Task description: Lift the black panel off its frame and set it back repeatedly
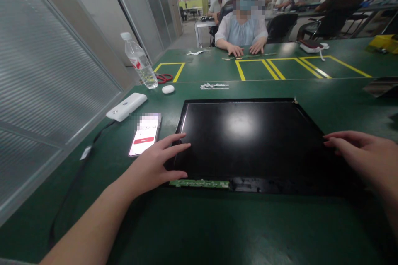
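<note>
A large black display panel (pixel 248 140) lies flat on the green table in front of me, with a narrow green circuit strip (pixel 199 183) along its near left edge. My left hand (pixel 155 165) rests on the panel's near left corner, fingers stretched out and thumb along the edge. At the panel's right edge my right hand (pixel 363 157) has its fingers extended and touching the frame. Neither hand holds anything.
Left of the panel lie a lit phone (pixel 145 134), a white power bank (pixel 127 107) with a black cable, a small white case (pixel 168 89), red scissors (pixel 163 78) and a water bottle (pixel 139 61). A person (pixel 242 29) sits across the table by yellow tape markings (pixel 267 68).
</note>
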`<state>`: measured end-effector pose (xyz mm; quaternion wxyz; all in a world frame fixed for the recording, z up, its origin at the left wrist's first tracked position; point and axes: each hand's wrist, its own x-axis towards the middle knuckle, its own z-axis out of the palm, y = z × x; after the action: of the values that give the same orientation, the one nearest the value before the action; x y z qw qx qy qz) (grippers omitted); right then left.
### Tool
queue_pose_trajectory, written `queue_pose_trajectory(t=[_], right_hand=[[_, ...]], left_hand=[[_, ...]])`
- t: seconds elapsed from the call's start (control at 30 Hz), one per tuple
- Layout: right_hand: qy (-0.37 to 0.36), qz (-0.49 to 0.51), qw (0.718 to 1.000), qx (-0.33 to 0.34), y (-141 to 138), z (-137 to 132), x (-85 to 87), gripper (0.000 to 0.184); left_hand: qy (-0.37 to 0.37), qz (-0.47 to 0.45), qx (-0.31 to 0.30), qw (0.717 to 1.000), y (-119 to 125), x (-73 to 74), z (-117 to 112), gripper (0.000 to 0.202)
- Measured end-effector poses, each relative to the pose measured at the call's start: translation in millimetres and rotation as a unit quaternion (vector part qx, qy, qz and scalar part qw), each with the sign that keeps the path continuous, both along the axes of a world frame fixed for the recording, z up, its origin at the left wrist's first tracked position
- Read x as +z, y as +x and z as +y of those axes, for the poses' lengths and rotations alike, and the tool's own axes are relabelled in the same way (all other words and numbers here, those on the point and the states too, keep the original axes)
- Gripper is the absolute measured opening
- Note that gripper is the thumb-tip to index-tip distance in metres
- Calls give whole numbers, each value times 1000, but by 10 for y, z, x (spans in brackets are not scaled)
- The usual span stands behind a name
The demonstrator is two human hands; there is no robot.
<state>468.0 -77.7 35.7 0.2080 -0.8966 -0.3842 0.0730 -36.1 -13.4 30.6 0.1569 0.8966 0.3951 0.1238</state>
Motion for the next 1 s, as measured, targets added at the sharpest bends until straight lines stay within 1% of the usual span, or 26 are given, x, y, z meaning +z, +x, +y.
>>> queue_pose_trajectory(t=[0.03,0.1,0.2,0.27,0.33,0.6,0.7,0.8,0.87,1.0], right_hand=[[0,-3,1000,2,11,1,-10,38],[2,-7,1000,2,25,4,-24,39],[7,-4,1000,-1,13,0,-22,39],[11,-1,1000,-3,-9,-8,-10,40],[12,2,1000,-5,-29,-15,5,41],[8,10,1000,-19,-32,-11,15,39],[20,31,999,-35,-88,-6,45,39],[36,67,995,-59,-174,3,100,35],[51,93,991,-76,-221,7,131,31],[75,122,985,-99,-262,10,145,28]], left_hand=[[11,-4,-17,1000,0,-1,-7,67],[36,-20,-62,997,4,-16,-21,54],[82,-49,-124,988,25,-38,-38,37],[105,-60,-143,982,45,-42,-44,34],[113,-63,-149,980,61,-39,-45,34],[97,-61,-136,984,48,-53,-23,35],[85,-65,-133,985,45,-55,-20,36],[69,-68,-127,987,40,-57,-21,37],[53,-64,-106,991,27,-66,-19,40],[9,-48,-40,998,-23,-110,-5,55]])
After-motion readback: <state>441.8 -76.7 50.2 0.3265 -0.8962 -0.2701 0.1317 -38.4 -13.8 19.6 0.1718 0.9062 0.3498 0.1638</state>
